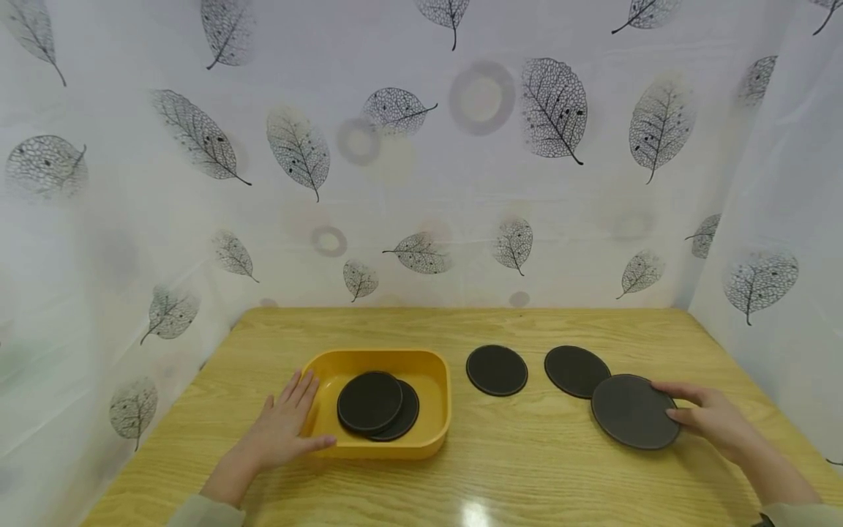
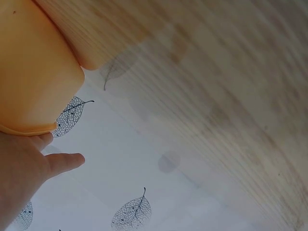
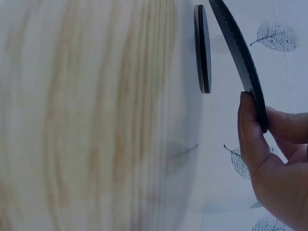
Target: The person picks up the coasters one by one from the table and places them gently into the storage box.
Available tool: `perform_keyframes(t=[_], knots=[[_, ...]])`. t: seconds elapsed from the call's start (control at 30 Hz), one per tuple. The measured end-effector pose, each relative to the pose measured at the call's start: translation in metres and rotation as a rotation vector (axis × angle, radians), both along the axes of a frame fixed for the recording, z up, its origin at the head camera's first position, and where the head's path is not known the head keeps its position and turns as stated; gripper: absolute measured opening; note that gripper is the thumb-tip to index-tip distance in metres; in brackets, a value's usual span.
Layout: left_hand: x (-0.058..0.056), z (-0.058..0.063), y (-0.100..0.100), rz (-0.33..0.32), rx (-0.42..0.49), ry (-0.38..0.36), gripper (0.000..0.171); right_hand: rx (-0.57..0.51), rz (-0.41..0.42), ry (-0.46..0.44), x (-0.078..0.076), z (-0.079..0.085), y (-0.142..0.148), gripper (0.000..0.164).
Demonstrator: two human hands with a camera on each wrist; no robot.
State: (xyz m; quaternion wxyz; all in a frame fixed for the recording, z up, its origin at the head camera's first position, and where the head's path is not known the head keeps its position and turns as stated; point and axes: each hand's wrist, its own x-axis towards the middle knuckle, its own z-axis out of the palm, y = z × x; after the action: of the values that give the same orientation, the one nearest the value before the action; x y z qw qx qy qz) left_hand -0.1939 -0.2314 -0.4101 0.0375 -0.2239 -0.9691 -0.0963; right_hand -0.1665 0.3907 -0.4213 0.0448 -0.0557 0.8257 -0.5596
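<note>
My right hand (image 1: 718, 423) pinches a round black coaster (image 1: 632, 413) by its right edge, between thumb and fingers. In the right wrist view that coaster (image 3: 248, 67) is seen edge-on, raised off the table. At the left, my left hand (image 1: 276, 428) rests against the left side of a yellow plastic tray (image 1: 437, 410), fingers extended along the rim and thumb at the front corner. Inside the tray, one black coaster (image 1: 369, 401) overlaps another coaster (image 1: 410, 417). The left wrist view shows the tray's wall (image 2: 38, 72) beside the hand.
Two more black coasters lie on the wooden table (image 1: 527, 468) right of the tray: one coaster (image 1: 497, 370) closer to it, the other coaster (image 1: 573, 370) partly behind the held one in the head view. A white leaf-patterned curtain (image 1: 421, 190) hangs behind the table and at both sides.
</note>
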Motion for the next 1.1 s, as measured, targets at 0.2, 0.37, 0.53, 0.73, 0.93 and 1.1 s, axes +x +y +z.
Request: perform_keyframes(t=[0.2,0.37,0.53,0.73,0.93,1.1], knots=[[0.000,0.000,0.000,0.004,-0.006,-0.001,0.095,0.100,-0.039,-0.013,-0.004,0.001,-0.016,0.045],[0.000,-0.002,-0.001,0.008,-0.008,-0.009,0.095,0.111,-0.037,-0.011,-0.008,0.003,-0.029,0.049],[0.000,-0.002,0.000,0.010,0.001,-0.023,0.095,0.062,-0.029,-0.021,-0.012,0.004,-0.040,0.051],[0.001,-0.003,-0.001,0.011,0.000,-0.017,0.096,0.073,-0.029,-0.013,-0.017,0.006,-0.055,0.049],[0.001,-0.003,-0.001,0.013,-0.003,-0.014,0.096,0.057,-0.021,-0.012,-0.023,0.009,-0.071,0.047],[0.001,-0.003,-0.001,0.011,0.002,-0.019,0.096,0.003,-0.012,-0.004,-0.028,0.013,-0.087,0.048]])
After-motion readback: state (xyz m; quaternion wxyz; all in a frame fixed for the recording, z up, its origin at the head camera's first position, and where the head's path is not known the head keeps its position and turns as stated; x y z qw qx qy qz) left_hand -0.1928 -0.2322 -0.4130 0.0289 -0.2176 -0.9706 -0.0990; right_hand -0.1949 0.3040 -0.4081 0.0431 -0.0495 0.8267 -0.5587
